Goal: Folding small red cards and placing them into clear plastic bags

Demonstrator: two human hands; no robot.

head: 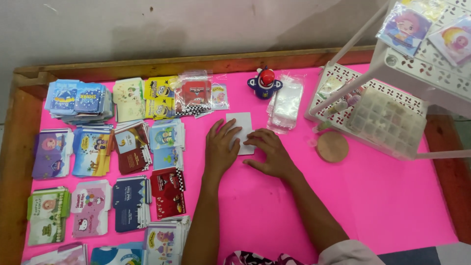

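Head view: pink tabletop point(392, 196), wooden rim point(196, 64), grey wall point(147, 24).

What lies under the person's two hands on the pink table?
A white card lies under the left hand and right hand. Its lower part is covered by the fingers.

Open pink tabletop point(392, 196) lies right of the hands — left, card stacks point(132, 147) crowd the way; a white rack point(373, 98) and wooden disc point(332, 146) block upper right.
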